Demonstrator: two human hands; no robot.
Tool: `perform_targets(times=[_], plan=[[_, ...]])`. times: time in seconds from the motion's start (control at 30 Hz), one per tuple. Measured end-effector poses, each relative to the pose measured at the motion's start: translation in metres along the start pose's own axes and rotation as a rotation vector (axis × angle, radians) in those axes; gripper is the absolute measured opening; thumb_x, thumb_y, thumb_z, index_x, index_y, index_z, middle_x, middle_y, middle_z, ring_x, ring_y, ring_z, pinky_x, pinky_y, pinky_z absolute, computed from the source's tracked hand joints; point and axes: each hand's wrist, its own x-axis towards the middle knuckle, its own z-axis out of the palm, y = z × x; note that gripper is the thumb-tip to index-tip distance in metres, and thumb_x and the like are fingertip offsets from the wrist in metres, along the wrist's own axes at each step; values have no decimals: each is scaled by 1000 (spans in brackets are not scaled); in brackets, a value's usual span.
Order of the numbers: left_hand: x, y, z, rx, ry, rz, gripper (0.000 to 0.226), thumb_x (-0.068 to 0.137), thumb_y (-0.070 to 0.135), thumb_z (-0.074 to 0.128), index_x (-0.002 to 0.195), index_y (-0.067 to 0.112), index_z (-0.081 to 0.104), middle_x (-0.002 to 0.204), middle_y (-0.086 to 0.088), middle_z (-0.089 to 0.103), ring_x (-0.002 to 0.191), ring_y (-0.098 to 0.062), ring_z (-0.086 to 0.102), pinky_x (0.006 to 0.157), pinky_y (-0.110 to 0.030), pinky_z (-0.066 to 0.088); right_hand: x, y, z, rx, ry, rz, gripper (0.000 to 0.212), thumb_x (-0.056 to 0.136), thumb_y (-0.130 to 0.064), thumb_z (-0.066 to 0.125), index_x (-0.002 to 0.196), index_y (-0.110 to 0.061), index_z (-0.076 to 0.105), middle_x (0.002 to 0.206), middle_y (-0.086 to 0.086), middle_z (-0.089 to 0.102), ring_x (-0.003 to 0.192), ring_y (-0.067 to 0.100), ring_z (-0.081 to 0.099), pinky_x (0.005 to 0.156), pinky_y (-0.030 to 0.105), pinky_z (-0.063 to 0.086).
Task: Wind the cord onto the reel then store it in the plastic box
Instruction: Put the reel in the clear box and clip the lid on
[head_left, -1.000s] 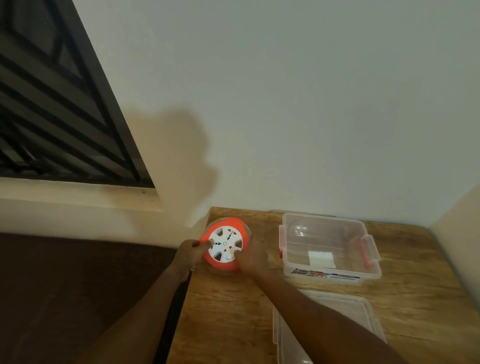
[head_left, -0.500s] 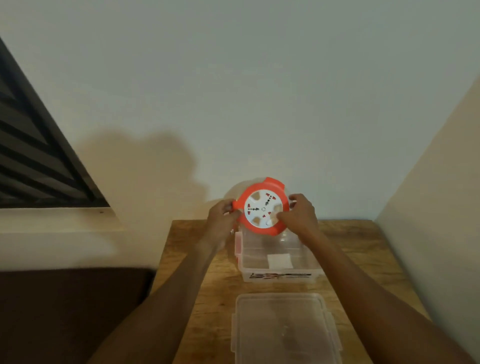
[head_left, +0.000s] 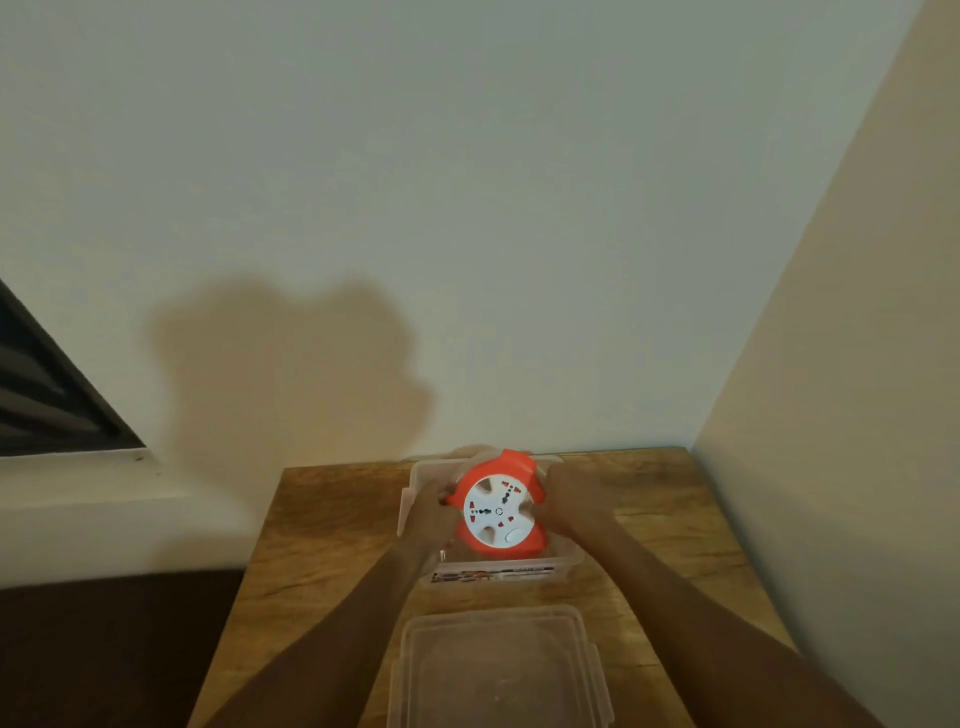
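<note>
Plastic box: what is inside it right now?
The reel, tilted and gripped by the left hand and right hand, sits in the box. It covers the floor.

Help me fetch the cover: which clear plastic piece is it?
The flat lid lying nearest the camera; the deeper plastic box behind it holds the reel.

The reel (head_left: 500, 512) looks like smooth plastic, orange around the edge with a white face. The box (head_left: 563, 552) and the lid (head_left: 498, 670) in front of it are clear, see-through plastic with a soft shine. The table (head_left: 322, 525) is brown wood with dark grain lines, and the wall (head_left: 467, 208) is plain and matt.
</note>
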Motion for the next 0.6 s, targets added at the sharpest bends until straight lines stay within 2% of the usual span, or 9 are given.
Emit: perform_targets(times=[0.07,0.13,0.23,0.37,0.6], plan=[[3,-6,-3,11,-5,-21,26,102,3,57,119,20,68,103,-7,80,90,-28,80,77,-50,67,0,-8,7,-24,-9,14,41,77,-51,72,105,-22,65,87,-6,66,70,11,60,54,22,44],[5,-10,-6,13,-19,-37,22,103,9,59,119,21,70,100,-3,81,86,-22,80,72,-42,68,-2,-14,16,-40,-29,50,37,77,-48,72,102,-21,67,78,-8,63,66,9,60,51,20,42],[6,-12,-7,64,-49,-41,24,102,11,63,124,19,69,102,-3,80,91,-22,79,68,-34,67,-5,-20,27,-131,-16,63,30,78,-44,72,100,-23,68,82,-7,67,68,10,62,58,22,48],[11,-14,-5,218,-50,-92,27,106,6,51,129,13,63,117,-12,74,107,-29,72,92,-46,64,-4,-27,33,-198,12,104,29,80,-42,71,101,-22,68,85,-5,68,72,11,63,64,24,48],[14,-13,-4,321,-32,-103,25,107,8,51,129,12,62,121,-13,71,112,-29,69,98,-46,61,-2,-33,38,-204,44,190,37,80,-42,72,109,-20,67,98,-1,67,91,17,63,70,28,50]])
